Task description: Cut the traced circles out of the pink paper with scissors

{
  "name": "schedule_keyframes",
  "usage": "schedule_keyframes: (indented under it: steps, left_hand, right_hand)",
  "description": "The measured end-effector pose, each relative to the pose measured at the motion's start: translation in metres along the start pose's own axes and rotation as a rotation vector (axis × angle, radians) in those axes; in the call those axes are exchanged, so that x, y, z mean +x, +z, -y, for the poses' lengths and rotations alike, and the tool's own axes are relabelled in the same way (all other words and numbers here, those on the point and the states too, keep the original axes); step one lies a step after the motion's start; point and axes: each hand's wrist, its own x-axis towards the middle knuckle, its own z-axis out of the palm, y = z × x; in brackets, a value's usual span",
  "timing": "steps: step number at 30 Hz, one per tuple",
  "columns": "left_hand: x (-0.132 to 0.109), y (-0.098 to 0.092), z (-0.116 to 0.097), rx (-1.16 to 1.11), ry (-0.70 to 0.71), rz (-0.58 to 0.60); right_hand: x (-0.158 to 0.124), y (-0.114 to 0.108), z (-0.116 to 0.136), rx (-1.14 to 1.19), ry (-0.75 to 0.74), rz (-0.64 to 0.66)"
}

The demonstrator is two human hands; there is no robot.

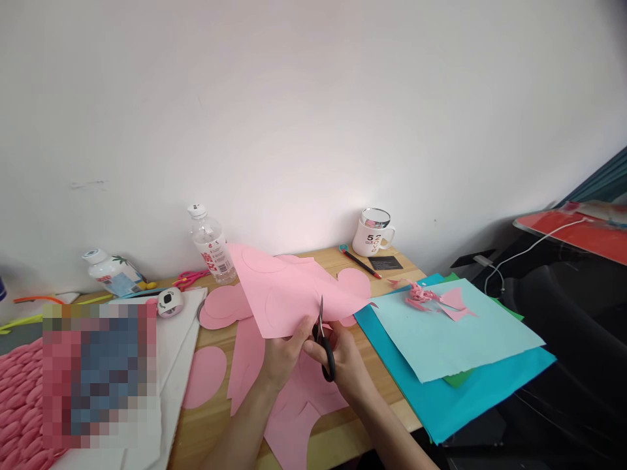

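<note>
My left hand (287, 352) grips the lower edge of a pink paper sheet (281, 287), its thumb on top. Curved outlines show on the sheet, which is raised over the table. Black-handled scissors (328, 359) are in my right hand (343, 359), their blades pointing up against the sheet's lower right part. Both hands are close together. Beneath them lie more pink sheets (245, 359). Cut pink circles rest around them, one (208, 375) at the left and another (355, 282) behind at the right.
A clear bottle (211, 248) and a white mug (369, 236) stand near the wall. Pink scraps (421, 295) lie on a pale blue sheet (460, 333) at the right, over a brighter blue one (470, 405). White boards (171, 365) and a white bottle (112, 271) are at the left.
</note>
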Motion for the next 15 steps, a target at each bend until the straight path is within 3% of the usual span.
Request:
schedule_keyframes:
  steps: [15]
  left_hand:
    - [-0.0056,0.0074,-0.0078,-0.025,-0.031,-0.044]
  right_hand:
    - [-0.0001,-0.0005,-0.0040,0.042,0.012,0.018]
